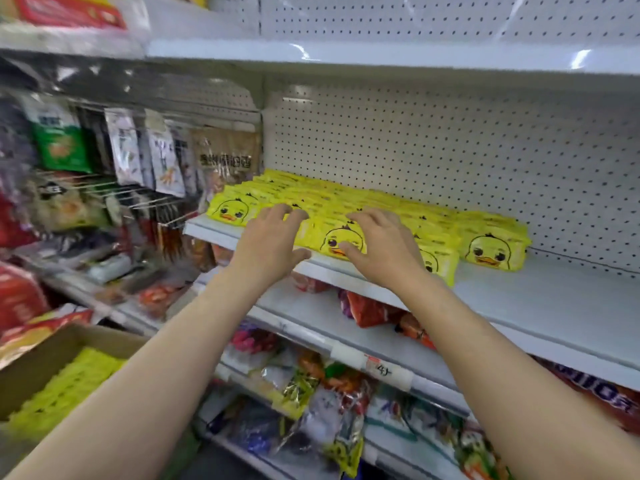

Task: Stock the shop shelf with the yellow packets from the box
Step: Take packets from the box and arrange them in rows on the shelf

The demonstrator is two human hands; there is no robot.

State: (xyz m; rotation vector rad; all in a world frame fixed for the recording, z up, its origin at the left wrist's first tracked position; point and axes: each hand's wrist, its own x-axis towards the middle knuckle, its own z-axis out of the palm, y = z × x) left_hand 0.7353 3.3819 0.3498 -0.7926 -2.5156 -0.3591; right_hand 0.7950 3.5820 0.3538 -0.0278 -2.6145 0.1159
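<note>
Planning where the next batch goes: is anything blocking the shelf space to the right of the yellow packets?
Nothing visible does. Right of the yellow packets, the shelf is bare to the frame edge.

hands: left hand (273, 237), right hand (379, 249) spread over yellow packets (495, 251) | shelf (554, 306) | box (41, 365)

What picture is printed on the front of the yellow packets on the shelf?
A cartoon duck face with an orange beak, on the yellow plastic packets; clearest in the head view.
</note>
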